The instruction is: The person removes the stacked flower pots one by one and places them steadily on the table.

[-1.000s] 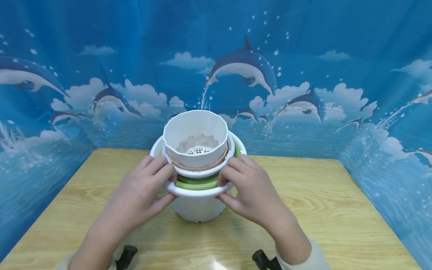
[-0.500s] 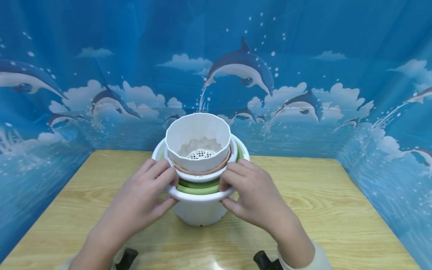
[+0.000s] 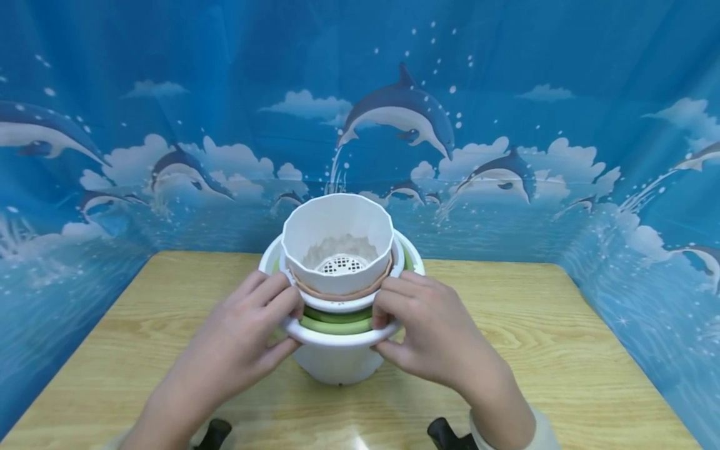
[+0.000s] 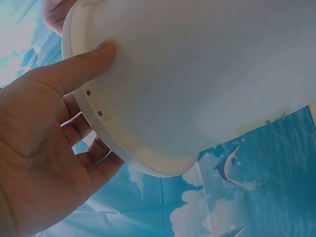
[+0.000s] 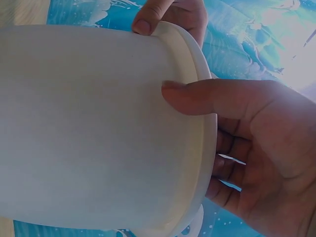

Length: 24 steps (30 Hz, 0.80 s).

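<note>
A stack of nested flowerpots stands upright near the table's middle in the head view. Its outermost member is a large white flowerpot (image 3: 339,364). Inside it sit a green pot (image 3: 337,327), a white-rimmed pot (image 3: 340,306), a terracotta-coloured pot (image 3: 344,295) and, on top, a faceted white pot (image 3: 339,215) with a grated bottom and greyish stains. My left hand (image 3: 253,328) pinches the large pot's rim at the front left, thumb below and fingers over it. At the front right, my right hand (image 3: 435,325) grips the same rim likewise. Both wrist views show the thumbs against the white outer wall.
The stack is on a light wood-grain table (image 3: 534,350). A blue curtain (image 3: 253,62) printed with dolphins and clouds surrounds its back and sides. Black fittings (image 3: 216,431) show near both wrists at the bottom edge.
The flowerpot stack has shifted slightly toward me and to the right, with both hands moving along on its rim. The head view has also shifted slightly.
</note>
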{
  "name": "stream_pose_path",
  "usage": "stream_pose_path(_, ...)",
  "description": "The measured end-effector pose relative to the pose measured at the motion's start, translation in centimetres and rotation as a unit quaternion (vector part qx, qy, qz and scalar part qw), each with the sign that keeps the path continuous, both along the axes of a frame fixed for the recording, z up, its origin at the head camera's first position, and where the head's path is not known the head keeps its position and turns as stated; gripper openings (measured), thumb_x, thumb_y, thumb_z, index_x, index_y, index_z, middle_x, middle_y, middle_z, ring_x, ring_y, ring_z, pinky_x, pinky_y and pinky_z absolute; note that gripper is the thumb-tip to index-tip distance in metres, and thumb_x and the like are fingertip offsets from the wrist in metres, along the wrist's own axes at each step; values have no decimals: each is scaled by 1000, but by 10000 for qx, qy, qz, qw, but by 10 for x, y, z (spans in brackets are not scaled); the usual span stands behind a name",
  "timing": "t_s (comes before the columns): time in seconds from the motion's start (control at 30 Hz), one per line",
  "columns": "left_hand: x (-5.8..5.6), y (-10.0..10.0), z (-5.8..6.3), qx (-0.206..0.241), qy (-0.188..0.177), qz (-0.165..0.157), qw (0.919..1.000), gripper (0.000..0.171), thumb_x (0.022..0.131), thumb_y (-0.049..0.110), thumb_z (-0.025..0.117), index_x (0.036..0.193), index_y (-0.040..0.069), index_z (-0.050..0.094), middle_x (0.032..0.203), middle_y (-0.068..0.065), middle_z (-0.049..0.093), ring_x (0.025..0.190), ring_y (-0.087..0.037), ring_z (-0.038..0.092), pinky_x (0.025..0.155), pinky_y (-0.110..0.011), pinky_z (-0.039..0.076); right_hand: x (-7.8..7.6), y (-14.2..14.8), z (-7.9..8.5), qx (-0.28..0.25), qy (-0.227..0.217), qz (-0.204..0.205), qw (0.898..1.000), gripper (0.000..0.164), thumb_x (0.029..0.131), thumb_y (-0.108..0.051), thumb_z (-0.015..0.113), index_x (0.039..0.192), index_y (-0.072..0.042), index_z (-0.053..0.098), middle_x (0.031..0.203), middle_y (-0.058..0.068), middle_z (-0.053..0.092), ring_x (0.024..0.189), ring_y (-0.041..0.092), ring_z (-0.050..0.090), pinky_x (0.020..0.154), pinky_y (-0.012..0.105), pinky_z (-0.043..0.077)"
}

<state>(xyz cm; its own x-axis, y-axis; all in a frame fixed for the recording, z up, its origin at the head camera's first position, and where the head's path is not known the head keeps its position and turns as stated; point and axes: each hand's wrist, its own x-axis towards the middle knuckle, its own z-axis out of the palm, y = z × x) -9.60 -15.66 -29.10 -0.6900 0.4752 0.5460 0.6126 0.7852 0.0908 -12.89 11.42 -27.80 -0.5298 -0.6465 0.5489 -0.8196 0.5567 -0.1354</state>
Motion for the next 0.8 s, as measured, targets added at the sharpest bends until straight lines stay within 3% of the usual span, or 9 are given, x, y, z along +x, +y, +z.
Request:
stream_pose_path(0.57, 8, 5, 2, -110, 20, -146, 9998, 37, 74, 27, 86, 92, 23, 54, 98, 11, 51, 90, -11, 46, 70, -30, 47, 9, 6, 5, 130, -219, 61, 9997, 41, 59, -25, 92, 73, -28, 54, 74, -20, 51, 71, 2, 44, 61, 22, 41)
stream_pose_path(0.8, 8, 7, 3, -97, 29, -226, 9997, 35, 76, 25, 85, 94, 22, 55, 100, 10, 52, 91, -12, 46, 70, -31, 47, 9, 13, 9, 222, -398, 281, 9986, 38, 66, -36, 91, 79, -28, 56, 80, -20, 52, 75, 1, 45, 64, 22, 43)
